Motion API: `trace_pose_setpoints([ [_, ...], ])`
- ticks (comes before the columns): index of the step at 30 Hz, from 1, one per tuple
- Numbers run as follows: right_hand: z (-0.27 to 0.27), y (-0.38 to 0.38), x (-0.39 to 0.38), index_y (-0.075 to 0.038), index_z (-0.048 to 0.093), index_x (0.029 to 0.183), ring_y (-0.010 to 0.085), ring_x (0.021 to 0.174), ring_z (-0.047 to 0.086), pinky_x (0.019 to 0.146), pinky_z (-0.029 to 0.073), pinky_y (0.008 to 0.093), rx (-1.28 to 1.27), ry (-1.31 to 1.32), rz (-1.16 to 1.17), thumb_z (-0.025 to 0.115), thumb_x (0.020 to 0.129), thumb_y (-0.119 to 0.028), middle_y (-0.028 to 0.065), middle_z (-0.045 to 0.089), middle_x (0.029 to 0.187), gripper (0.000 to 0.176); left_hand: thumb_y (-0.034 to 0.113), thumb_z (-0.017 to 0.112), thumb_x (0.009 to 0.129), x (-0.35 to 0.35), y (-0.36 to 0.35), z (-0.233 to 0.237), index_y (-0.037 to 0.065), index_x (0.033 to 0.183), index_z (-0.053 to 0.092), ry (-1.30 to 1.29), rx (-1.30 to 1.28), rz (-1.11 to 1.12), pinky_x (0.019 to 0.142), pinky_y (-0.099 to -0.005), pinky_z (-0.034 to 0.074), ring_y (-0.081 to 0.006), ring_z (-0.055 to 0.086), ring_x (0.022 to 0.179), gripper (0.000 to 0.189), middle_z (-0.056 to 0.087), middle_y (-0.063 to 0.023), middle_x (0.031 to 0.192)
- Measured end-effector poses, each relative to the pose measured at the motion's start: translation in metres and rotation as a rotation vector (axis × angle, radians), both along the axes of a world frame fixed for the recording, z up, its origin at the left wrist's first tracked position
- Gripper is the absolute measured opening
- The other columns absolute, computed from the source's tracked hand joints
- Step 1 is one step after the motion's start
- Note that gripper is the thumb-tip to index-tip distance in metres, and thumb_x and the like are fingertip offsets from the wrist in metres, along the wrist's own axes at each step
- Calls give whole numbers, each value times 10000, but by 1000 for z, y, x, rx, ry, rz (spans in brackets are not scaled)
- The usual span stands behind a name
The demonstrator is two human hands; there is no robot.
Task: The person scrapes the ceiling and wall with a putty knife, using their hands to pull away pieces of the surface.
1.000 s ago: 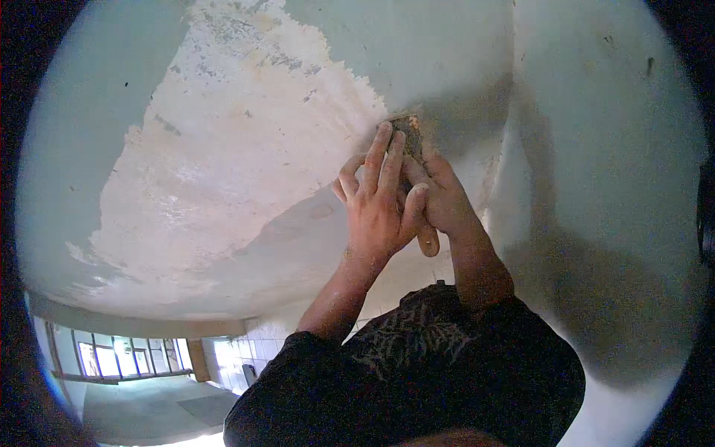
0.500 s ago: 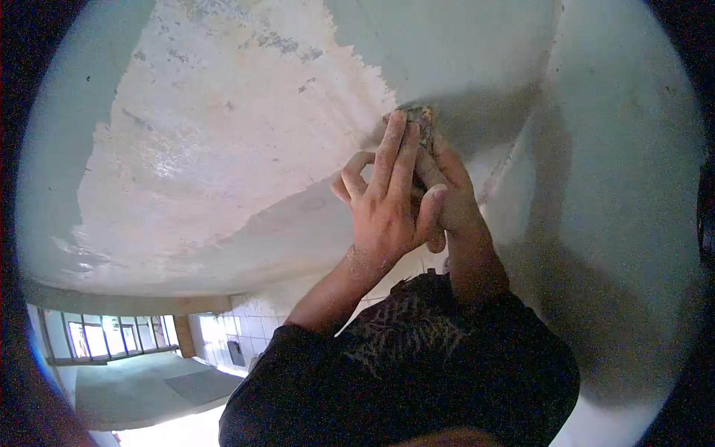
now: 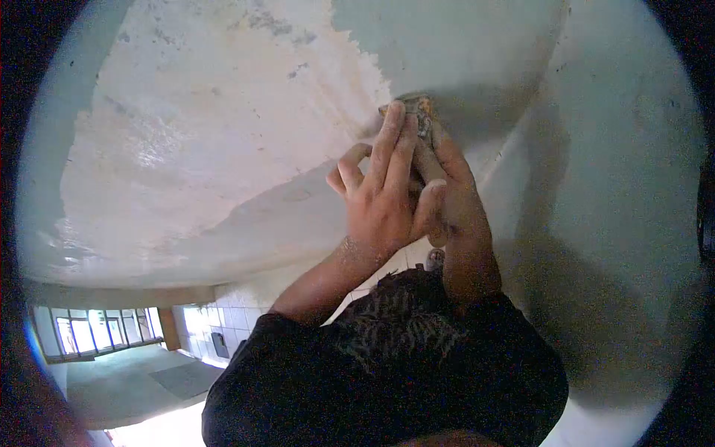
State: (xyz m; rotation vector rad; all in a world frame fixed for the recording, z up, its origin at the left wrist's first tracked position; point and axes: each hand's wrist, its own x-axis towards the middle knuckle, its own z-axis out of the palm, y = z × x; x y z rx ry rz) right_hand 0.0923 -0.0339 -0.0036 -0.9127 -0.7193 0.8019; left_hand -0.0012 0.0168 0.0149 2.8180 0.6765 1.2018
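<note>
At the upper middle, a dirty scraper lies with its grey and yellowish stained blade against the wall, at the ragged edge between a pale patch and greenish paint. My left hand presses two straight fingers onto the blade. Its other fingers are bent, and its thumb lies toward the right hand. Behind it, my right hand wraps round the scraper from the right; the left hand hides much of its grip and the handle. Dust coats both hands.
A corner line divides this wall from another wall on the right, where a shadow falls. At lower left are a barred window and white tiles. My dark shirt fills the bottom middle.
Both hands and the scraper have shifted slightly up and left in view. The background has moved left as well, and the hold looks the same.
</note>
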Motion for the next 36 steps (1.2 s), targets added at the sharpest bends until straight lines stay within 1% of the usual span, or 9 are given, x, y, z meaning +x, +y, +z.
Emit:
trace_pose_setpoints([
  [15,-3,7,4,-70,337,1374,222,1083,493,919,424,338,-73,24,182,319,1005,-308,112,496,1231,440,431,553,769,-3,6,1,55,1295,489,-62,-5,-19,874,-392,292,-264,440,956,649,385,-89,1423],
  [18,-2,14,5,-74,333,1376,222,1092,492,921,421,331,-18,-429,40,313,1006,-308,112,496,1230,439,428,570,752,-7,9,-2,54,1297,485,-72,6,-34,870,-395,294,-268,442,954,667,389,-88,1420],
  [20,12,9,3,-80,329,1378,228,1121,478,965,383,327,-40,-111,148,314,1007,-285,113,490,1244,425,430,572,751,-3,10,5,55,1300,483,-68,5,-34,868,-398,294,-268,442,955,670,388,-89,1421],
  [24,3,11,3,-83,313,1385,230,1124,481,967,384,325,-19,-57,191,297,1009,-264,110,481,1258,418,435,565,761,-5,10,5,60,1305,481,-64,-42,-78,865,-403,293,-267,439,949,666,382,-83,1426],
  [26,-8,15,9,-74,324,1377,216,1121,482,976,376,317,-33,-599,11,254,1014,-309,105,478,1260,438,432,562,761,-2,11,4,63,1305,482,-51,-3,-44,860,-403,293,-266,438,943,662,387,-76,1423],
  [27,-8,17,13,-74,324,1377,216,1121,482,976,376,317,-29,-608,13,254,1014,-309,105,478,1260,438,430,559,762,-2,9,1,66,1305,482,-27,13,-2,854,-403,294,-265,437,938,658,392,-70,1420],
  [29,-2,15,12,-68,311,1385,203,1132,474,992,357,305,138,0,330,200,1014,-359,107,476,1270,485,434,556,763,-1,10,5,69,1303,485,-25,43,21,845,-403,295,-262,436,932,656,395,-62,1418],
  [32,8,11,5,-59,312,1381,202,1129,473,986,365,301,182,290,313,238,1014,-331,106,473,1270,463,444,553,766,3,8,4,75,1295,496,-40,67,20,829,-403,297,-258,436,927,648,397,-52,1417],
  [36,13,7,9,-53,310,1376,194,1115,477,960,391,307,-11,110,246,283,1010,-309,104,489,1243,448,448,554,766,7,8,14,76,1272,519,-22,66,23,822,-401,299,-257,443,919,629,393,-51,1421],
])
